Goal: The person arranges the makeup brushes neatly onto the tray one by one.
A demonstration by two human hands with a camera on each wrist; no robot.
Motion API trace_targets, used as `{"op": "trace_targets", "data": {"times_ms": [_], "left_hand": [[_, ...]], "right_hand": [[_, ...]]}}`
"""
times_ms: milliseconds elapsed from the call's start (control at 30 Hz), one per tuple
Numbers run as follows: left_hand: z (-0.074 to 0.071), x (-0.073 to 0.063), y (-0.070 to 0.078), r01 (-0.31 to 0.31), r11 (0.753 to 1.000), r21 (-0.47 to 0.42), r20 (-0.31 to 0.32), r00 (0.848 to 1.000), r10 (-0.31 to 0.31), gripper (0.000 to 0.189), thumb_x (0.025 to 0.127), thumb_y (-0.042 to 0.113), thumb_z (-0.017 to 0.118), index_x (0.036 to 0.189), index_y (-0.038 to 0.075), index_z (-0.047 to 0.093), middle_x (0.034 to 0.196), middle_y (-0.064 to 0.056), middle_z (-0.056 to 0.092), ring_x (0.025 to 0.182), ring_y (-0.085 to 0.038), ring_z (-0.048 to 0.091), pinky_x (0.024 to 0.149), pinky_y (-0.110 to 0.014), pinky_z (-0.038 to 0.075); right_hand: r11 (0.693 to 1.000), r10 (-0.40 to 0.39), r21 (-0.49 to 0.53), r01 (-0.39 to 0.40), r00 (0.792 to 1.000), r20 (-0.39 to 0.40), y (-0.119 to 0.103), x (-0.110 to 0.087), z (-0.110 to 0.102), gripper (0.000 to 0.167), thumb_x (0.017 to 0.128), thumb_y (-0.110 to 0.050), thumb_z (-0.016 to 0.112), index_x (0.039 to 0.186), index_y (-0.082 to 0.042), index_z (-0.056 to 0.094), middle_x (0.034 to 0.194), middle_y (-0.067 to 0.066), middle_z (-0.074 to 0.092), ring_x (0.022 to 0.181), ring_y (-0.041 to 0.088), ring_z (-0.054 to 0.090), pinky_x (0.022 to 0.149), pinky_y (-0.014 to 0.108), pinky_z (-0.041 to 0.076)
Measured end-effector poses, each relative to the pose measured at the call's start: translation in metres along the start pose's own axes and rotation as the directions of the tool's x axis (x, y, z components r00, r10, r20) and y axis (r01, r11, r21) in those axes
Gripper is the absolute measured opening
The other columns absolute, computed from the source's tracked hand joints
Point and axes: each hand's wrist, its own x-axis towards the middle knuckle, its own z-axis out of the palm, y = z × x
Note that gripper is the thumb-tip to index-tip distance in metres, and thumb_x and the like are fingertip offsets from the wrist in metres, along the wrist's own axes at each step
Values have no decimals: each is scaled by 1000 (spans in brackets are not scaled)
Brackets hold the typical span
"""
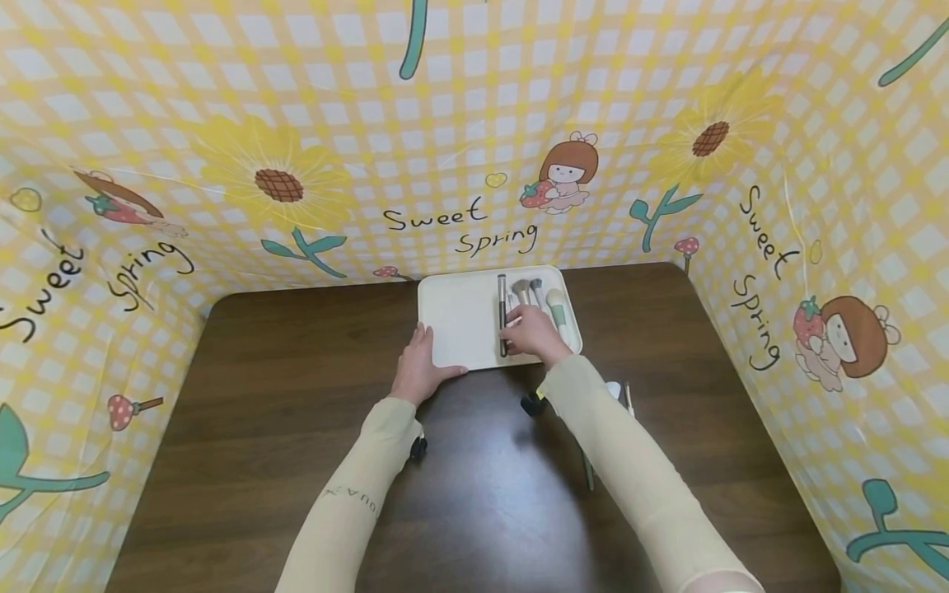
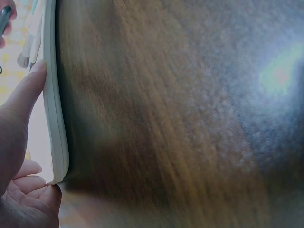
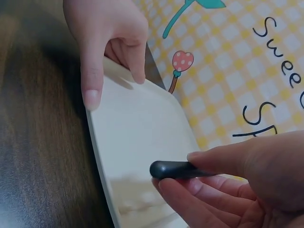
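A white tray (image 1: pixel 463 325) lies at the far edge of the table. At its near left corner, my left hand (image 1: pixel 417 369) grips the rim, thumb along the front edge and fingers at the left side. Over the tray's right half, my right hand (image 1: pixel 530 331) pinches a dark-handled makeup brush (image 1: pixel 502 309), bristles pointing away from me. The handle's rounded black end (image 3: pixel 164 169) pokes out between thumb and fingers in the right wrist view. Several other brushes lie side by side at the tray's right, among them a pale green one (image 1: pixel 558 310); my right hand partly covers them.
More brushes, one with a thin green handle (image 1: pixel 589 473) and one slim one (image 1: pixel 628 399), lie on the brown table (image 1: pixel 296 395), partly hidden under my right forearm. A yellow checked cloth (image 1: pixel 445 148) stands around the table's back and sides.
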Motion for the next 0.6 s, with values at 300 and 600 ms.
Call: {"op": "trace_targets", "data": {"times_ms": [300, 600], "left_hand": [[0, 0, -1, -3, 1000, -9, -7, 1000, 3, 117, 78, 52, 86, 158, -7, 25, 163, -30, 15, 145, -47, 28, 114, -53, 32], [1, 1, -2, -14, 1000, -1, -13, 1000, 14, 116, 78, 52, 86, 157, -8, 26, 162, -31, 18, 145, -47, 29, 113, -53, 33]], "right_hand": [[991, 29, -125, -36, 998, -54, 2, 20, 7, 10, 89, -11, 75, 84, -2, 77, 80, 7, 71, 64, 16, 66, 64, 27, 54], [932, 51, -348, -97, 989, -138, 1, 31, 16, 31, 86, -18, 76, 59, -11, 64, 56, -1, 62, 54, 14, 57, 56, 28, 46]]}}
